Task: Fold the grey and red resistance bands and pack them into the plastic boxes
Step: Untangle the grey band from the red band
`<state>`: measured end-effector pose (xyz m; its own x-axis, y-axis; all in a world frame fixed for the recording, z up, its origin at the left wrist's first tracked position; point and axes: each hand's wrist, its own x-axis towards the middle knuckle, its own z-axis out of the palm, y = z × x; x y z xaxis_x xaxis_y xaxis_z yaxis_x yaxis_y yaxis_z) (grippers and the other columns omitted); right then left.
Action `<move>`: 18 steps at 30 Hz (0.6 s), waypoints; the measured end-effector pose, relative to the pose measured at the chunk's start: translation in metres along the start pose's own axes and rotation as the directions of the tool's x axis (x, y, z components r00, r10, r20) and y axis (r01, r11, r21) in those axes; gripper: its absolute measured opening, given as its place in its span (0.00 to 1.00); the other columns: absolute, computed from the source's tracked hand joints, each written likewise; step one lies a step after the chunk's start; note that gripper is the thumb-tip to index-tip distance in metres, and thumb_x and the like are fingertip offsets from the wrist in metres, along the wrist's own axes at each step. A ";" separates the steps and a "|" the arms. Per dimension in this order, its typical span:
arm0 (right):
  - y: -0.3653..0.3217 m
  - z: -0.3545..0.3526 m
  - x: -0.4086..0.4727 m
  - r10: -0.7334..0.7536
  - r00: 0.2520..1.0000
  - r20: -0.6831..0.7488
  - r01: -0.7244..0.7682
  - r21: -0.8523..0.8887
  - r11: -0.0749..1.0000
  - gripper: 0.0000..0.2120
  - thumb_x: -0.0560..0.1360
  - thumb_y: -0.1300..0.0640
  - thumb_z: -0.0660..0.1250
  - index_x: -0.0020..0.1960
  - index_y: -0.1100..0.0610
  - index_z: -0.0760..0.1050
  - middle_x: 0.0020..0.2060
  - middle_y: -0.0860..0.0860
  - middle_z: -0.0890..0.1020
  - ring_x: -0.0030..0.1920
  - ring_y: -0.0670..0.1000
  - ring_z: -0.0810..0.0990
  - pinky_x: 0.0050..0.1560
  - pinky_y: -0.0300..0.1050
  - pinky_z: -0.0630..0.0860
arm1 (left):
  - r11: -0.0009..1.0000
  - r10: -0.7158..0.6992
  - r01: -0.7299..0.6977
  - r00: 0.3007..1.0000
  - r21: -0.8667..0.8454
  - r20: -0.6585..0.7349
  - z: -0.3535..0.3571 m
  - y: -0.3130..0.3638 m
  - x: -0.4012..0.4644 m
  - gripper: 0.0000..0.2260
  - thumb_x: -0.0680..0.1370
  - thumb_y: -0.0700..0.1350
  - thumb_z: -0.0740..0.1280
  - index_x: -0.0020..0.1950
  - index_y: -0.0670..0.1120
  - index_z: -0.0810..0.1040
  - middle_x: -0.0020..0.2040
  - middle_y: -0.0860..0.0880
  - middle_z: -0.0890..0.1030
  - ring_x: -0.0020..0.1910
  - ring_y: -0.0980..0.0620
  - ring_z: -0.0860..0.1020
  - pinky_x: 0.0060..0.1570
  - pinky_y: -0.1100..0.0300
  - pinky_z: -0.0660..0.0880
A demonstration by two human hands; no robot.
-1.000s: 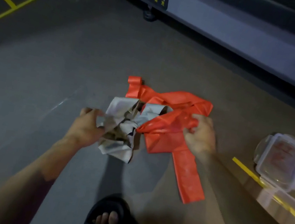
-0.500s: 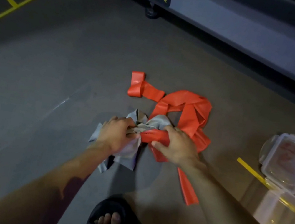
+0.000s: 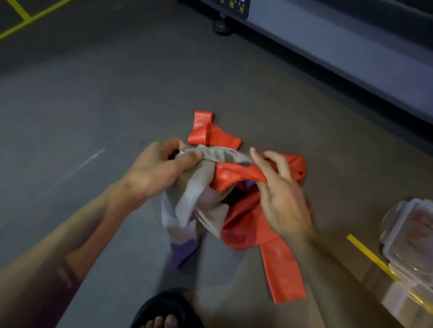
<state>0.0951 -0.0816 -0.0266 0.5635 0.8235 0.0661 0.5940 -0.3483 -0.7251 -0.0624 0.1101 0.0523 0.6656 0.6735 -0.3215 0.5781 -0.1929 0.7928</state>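
A grey resistance band (image 3: 192,200) and a red resistance band (image 3: 279,263) hang tangled together above the floor. My left hand (image 3: 157,168) pinches the grey band's upper edge between thumb and fingers. My right hand (image 3: 279,194) holds a bunched fold of the red band with thumb and lower fingers, its index finger raised. One red end (image 3: 206,130) lies on the floor behind the hands; another red strip trails toward me. A clear plastic box (image 3: 425,241) with a clip lid sits on the floor to the right.
A treadmill base (image 3: 343,50) with a "Body Strong" label runs across the back. Yellow tape lines (image 3: 19,19) mark the floor at left and right. My foot in a black sandal (image 3: 162,323) is below the bands. Another clear container (image 3: 419,312) lies at the right edge.
Both hands have lifted the tangled bands and moved slightly apart. The left hand now pinches a stretched grey edge and the right has shifted to a red fold.
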 end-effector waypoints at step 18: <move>0.000 -0.012 0.025 0.768 0.573 0.287 -0.363 0.929 -0.076 0.06 0.81 0.58 0.61 0.55 0.52 0.74 0.48 0.50 0.78 0.47 0.55 0.83 0.53 0.57 0.79 | 0.991 -0.039 0.040 0.999 -0.129 0.009 -0.020 -0.021 -0.009 0.07 0.77 0.40 0.71 0.40 0.43 0.78 0.32 0.49 0.79 0.29 0.55 0.75 0.35 0.54 0.77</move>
<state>0.1164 -0.0660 -0.0166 0.6142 0.3329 -0.7155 -0.7829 0.1430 -0.6056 -0.0898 0.1223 0.0487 0.6465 0.6743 -0.3568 0.5387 -0.0724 0.8394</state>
